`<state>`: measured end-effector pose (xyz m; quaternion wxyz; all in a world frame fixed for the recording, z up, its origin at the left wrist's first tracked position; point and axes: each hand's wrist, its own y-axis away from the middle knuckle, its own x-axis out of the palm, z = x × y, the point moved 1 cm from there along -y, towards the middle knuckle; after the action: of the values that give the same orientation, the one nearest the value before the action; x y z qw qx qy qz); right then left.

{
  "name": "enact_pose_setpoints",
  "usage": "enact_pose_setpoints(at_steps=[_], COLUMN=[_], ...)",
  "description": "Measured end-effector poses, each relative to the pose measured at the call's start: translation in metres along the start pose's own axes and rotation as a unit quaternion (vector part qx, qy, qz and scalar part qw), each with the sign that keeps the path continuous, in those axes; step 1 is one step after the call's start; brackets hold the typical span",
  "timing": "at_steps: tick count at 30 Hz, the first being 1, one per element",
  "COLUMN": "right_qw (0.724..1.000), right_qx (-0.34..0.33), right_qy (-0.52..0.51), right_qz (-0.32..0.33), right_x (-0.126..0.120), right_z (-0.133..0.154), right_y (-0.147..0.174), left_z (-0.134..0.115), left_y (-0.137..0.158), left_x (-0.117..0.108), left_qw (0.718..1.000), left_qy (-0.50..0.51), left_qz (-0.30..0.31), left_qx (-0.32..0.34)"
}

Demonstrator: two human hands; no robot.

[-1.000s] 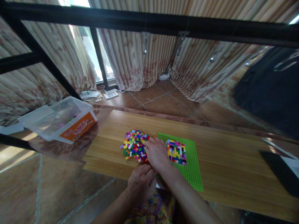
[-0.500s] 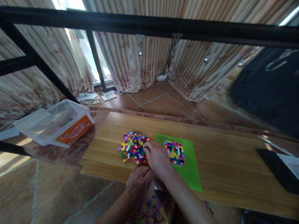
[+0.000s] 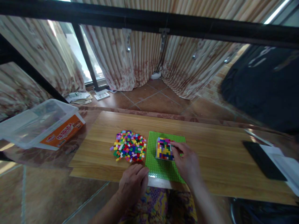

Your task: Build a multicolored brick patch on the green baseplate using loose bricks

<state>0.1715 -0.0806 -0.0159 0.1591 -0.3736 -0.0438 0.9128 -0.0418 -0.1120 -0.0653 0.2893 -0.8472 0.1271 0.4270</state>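
Observation:
My right hand (image 3: 187, 160) reaches over the right side of a square of colourful building bricks (image 3: 164, 150). Its thumb and index finger are pinched at the brick surface on a small building brick, mostly hidden by the fingertips. The brick square sits on a green studded baseplate (image 3: 155, 169). My left hand (image 3: 134, 182) rests curled in a loose fist at the table's front edge, left of the baseplate. Nothing shows in it. Just beyond that hand lies a heap of loose mixed-colour bricks (image 3: 129, 146).
The wooden table (image 3: 217, 155) carries a black flat item (image 3: 263, 160) and white papers (image 3: 280, 165) at its right end. Left of it stands a clear plastic bin (image 3: 35, 137) with an orange label. A dark metal bar (image 3: 144, 23) crosses above, before curtains (image 3: 142, 62).
My right hand has moved right, from the loose brick heap to the brick square on the baseplate. My left hand stays curled at the table edge. The view has shifted slightly right.

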Motion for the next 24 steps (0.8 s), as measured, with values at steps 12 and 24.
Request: enact_pose_setpoints(at_steps=[12,24], right_qw=[0.994,0.993], right_qx=[-0.026,-0.005], right_qy=[0.102,0.118], right_qz=[-0.001,0.005], right_x=[0.008,0.012], right_z=[0.002,0.004], right_y=[-0.005,-0.013], left_z=[0.001,0.001], left_y=[-0.002,-0.002], left_x=[0.000,0.001], left_qw=[0.999,0.999], left_qy=[-0.006,-0.015], left_qz=[-0.023,-0.028], left_qx=[0.023,0.027])
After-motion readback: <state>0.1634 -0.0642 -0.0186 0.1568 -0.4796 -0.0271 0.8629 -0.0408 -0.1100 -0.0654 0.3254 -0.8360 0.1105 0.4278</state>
